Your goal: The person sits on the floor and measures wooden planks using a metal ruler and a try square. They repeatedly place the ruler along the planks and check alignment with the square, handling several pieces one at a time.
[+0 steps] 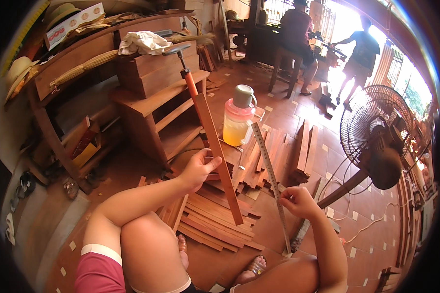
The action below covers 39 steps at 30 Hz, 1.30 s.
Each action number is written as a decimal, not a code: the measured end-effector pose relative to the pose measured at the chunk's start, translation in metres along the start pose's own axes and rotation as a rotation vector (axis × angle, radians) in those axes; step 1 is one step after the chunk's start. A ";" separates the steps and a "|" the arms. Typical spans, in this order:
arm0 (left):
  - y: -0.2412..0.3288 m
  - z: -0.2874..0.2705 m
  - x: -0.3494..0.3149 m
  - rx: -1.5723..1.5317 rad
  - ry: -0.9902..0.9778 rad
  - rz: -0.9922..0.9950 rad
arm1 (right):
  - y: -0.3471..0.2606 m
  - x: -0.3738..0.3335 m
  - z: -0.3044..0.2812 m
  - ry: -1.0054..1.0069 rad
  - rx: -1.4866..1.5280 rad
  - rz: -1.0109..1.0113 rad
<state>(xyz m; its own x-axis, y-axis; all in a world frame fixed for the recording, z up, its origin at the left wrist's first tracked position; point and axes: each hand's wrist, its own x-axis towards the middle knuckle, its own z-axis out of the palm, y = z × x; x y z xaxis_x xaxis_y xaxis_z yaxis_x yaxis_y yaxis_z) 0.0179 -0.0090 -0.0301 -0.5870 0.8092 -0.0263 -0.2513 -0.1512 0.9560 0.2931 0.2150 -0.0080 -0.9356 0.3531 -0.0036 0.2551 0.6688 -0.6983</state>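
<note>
My left hand [199,170] is closed around a flat reddish-brown wooden strip [222,178], which it holds up at a slant. In my right hand [298,201], fingers pinched, is a long metal ruler [266,158], tilted, its lower end close to the floor. Below and between my hands lie many loose wooden strips [215,222] in a layered pile. Farther off, another bundle of strips [256,163] rests on the floor. Behind the held strip stands an orange pump [190,85] with a dark T-shaped handle; the strip hides part of it.
A jug of yellow liquid [233,129] with a grey-green cup on its lid stands beyond the strips. A standing fan [376,132] is at right, with a cable on the tiles. Wooden furniture [151,100] stands at left. Two people [359,53] are in the background.
</note>
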 end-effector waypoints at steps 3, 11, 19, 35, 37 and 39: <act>0.002 0.000 -0.002 -0.012 -0.036 -0.014 | -0.002 0.001 0.001 -0.006 -0.014 0.001; -0.010 -0.003 0.001 0.097 -0.182 -0.010 | -0.008 -0.001 0.001 -0.006 0.017 0.022; -0.007 -0.003 -0.002 0.125 -0.203 -0.113 | -0.009 -0.002 0.001 -0.027 0.022 0.042; -0.001 0.000 -0.005 0.050 -0.239 -0.250 | 0.002 -0.001 0.001 -0.154 0.019 -0.062; -0.004 -0.001 -0.006 0.030 -0.272 -0.246 | 0.002 -0.002 -0.001 -0.185 0.001 -0.074; -0.002 -0.001 -0.007 -0.016 -0.291 -0.269 | 0.002 -0.002 0.000 -0.200 0.008 -0.091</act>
<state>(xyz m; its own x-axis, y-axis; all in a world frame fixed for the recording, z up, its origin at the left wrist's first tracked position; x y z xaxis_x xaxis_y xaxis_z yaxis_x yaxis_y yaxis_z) 0.0221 -0.0147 -0.0324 -0.2567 0.9477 -0.1897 -0.3797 0.0816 0.9215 0.2951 0.2158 -0.0094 -0.9847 0.1538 -0.0815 0.1657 0.6862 -0.7082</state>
